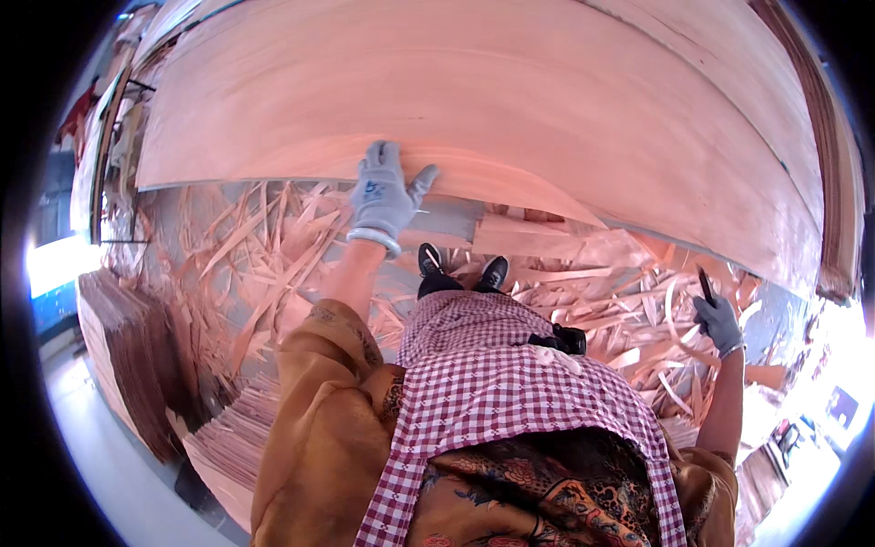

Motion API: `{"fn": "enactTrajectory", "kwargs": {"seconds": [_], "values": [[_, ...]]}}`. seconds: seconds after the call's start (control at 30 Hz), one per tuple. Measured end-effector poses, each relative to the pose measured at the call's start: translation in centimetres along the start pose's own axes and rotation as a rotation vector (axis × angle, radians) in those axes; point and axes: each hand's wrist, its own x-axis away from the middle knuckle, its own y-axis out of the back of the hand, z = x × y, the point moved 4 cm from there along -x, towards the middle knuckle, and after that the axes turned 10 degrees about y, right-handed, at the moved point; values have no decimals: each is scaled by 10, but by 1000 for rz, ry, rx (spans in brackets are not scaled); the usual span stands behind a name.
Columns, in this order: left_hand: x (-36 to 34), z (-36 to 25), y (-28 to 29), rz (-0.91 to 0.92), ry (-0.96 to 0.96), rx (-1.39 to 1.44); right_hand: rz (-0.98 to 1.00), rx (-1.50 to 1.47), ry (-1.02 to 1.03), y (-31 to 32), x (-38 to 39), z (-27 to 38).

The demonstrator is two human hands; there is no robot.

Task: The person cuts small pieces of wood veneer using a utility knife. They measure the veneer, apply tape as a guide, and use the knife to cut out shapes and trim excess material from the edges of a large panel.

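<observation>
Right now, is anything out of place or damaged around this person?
Yes: torn veneer strips lie tangled around the black sneakers, unlike the stacked veneer at left. By the left hand, the veneer sheet has an uneven edge.

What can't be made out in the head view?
- Dark tool: too small to identify; the right hand covers its lower end.
- Left hand: palm hidden by the back of its own glove.
- Wood veneer sheet: far side cut off by the picture's upper edge.
- Floor: largely hidden under veneer strips.
</observation>
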Motion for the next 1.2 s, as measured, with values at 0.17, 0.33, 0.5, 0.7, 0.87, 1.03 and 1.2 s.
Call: {"fn": "enactTrajectory", "kwargs": {"seconds": [0.17, 0.33, 0.5, 0.7, 0.87, 1.03, 1.2], "values": [[-15, 45, -7, 244, 85, 750, 490, -9, 407, -135, -32, 185], [-24, 53, 7, 742, 501, 1373, 639, -200, 768, -271, -50, 291], [-42, 52, 10, 810, 803, 1762, 613, -528, 676, -391, -79, 301], [-40, 60, 2, 623, 825, 1777, 526, -283, 623, -410, -64, 313], [-42, 58, -2, 721, 815, 1849, 664, -479, 577, -391, -61, 315], [-37, 58, -17, 643, 672, 1788, 663, -721, 555, -348, -66, 316], [-16, 44, -21, 92, -40, 811, 635, -941, 462, -324, -73, 332]]}}
